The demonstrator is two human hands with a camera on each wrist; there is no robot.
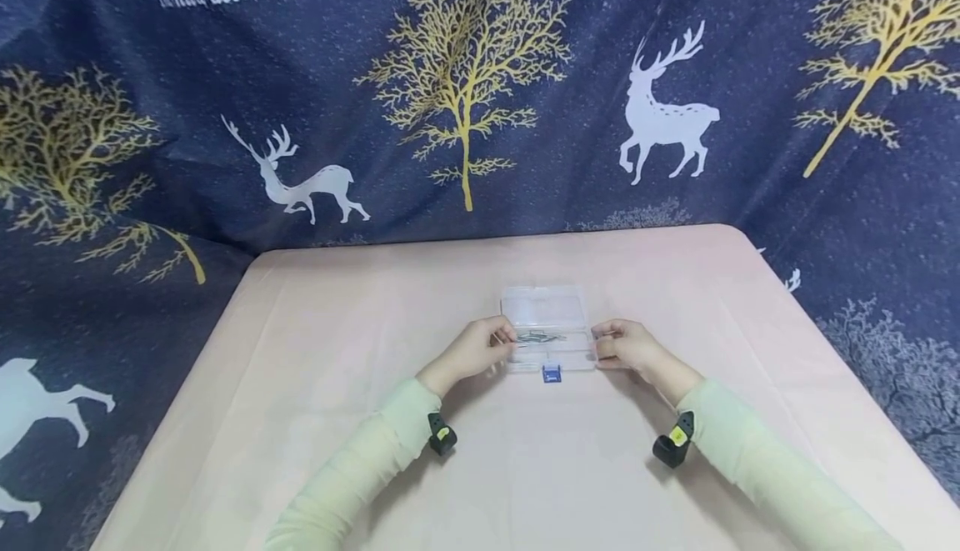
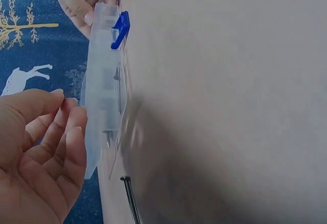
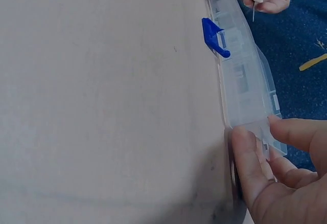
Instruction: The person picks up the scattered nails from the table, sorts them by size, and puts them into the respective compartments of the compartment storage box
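A clear plastic box (image 1: 551,360) lies on the table with its lid (image 1: 543,308) raised at the back and a blue latch (image 1: 552,373) at the front. Several slim metal nails (image 1: 537,337) lie in its rear compartment. My left hand (image 1: 475,349) is at the box's left end. Between its thumb and finger it pinches a thin metal nail (image 3: 254,12), whose tip alone shows in the right wrist view. The right hand (image 1: 628,346) grips the box's right end, fingers and thumb around the corner (image 3: 258,134).
A pale pink cloth covers the table (image 1: 360,301). Behind it hangs a dark blue curtain (image 1: 315,76) with deer and trees. Low in the left wrist view is a dark nail (image 2: 131,198); I cannot tell what it rests on.
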